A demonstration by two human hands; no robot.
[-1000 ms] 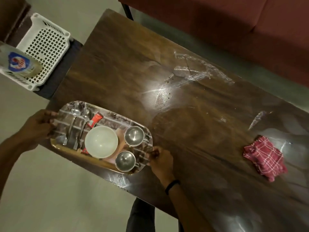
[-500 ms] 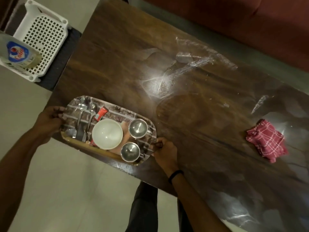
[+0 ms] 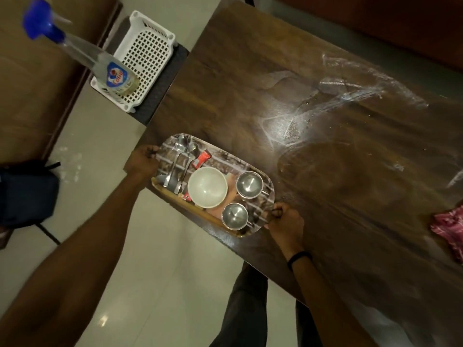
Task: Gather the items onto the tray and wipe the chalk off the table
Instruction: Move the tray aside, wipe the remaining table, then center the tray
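A spray bottle (image 3: 110, 71) stands in a white basket (image 3: 147, 50). The left hand (image 3: 141, 162) and right hand (image 3: 285, 220) grip the tray (image 3: 268, 189) ends, fingers curled, at the bench (image 3: 250, 71) corner. Chalk (image 3: 333, 96) smears lie beyond; the cloth (image 3: 449, 227) is cut off at right.

White perforated basket (image 3: 146, 58) on a dark stool (image 3: 165, 78) beside the table; blue-capped spray bottle (image 3: 100, 63) standing in it; dark bag (image 3: 27, 196) on the floor.
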